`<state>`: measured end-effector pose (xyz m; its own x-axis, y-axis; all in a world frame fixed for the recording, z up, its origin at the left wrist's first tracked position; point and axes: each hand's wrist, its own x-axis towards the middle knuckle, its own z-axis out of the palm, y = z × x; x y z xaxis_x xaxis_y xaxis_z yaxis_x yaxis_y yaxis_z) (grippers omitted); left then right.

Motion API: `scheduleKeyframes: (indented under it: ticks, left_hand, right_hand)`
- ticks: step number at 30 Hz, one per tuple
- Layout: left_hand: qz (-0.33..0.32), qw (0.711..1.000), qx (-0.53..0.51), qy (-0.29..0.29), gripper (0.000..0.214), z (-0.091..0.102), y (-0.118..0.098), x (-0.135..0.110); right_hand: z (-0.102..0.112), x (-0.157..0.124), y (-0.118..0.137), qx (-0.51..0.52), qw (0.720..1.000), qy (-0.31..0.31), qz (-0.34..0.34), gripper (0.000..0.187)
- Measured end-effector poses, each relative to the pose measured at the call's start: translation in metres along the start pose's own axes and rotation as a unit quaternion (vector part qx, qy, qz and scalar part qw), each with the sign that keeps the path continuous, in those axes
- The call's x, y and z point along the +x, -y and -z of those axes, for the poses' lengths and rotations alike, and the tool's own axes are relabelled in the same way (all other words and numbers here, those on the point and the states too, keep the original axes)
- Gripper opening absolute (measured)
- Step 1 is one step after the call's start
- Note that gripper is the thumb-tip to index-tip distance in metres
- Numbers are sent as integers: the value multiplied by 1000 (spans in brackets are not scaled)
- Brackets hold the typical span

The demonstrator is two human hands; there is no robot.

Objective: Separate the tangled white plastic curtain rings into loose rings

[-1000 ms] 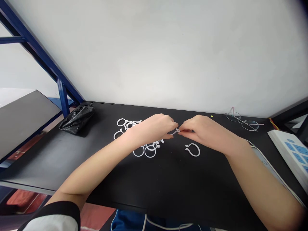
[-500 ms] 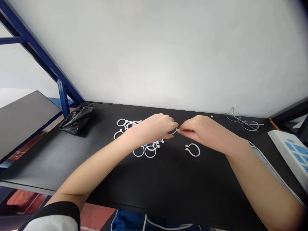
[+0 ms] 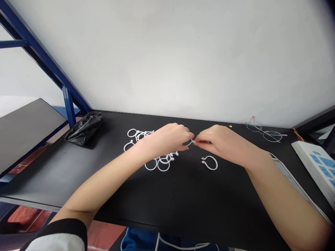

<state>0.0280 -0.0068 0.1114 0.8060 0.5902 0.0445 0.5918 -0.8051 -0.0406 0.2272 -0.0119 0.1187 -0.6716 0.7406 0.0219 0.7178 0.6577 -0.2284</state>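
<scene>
Between my two hands is a white plastic ring (image 3: pixel 188 143), mostly covered by fingers. My left hand (image 3: pixel 171 139) is closed around its left side. At its small end piece, my right hand (image 3: pixel 218 141) pinches with thumb and fingertips. A second white ring (image 3: pixel 210 162), with a gap and two small knobs at its left, lies on the black table (image 3: pixel 204 202) just below my right hand. Beneath and beside my left forearm lies a loose pile of several white rings (image 3: pixel 163 165), part of it hidden by the arm.
A crumpled black plastic bag (image 3: pixel 85 129) lies at the left back near a blue metal frame (image 3: pixel 68 104). Eyeglasses (image 3: pixel 267 132) rest at the right back. A white power strip (image 3: pixel 318 164) and a white cable stand along the right edge. A white wall (image 3: pixel 167 59) rises behind.
</scene>
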Motion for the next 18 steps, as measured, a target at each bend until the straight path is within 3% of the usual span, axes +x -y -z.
scheduleKeyframes:
  ticks: [18]
  left_hand:
    - [8,1000,18,-8,15,-1,1,0]
  right_hand:
    - [-2,0,0,-5,1000,-5,-1,35]
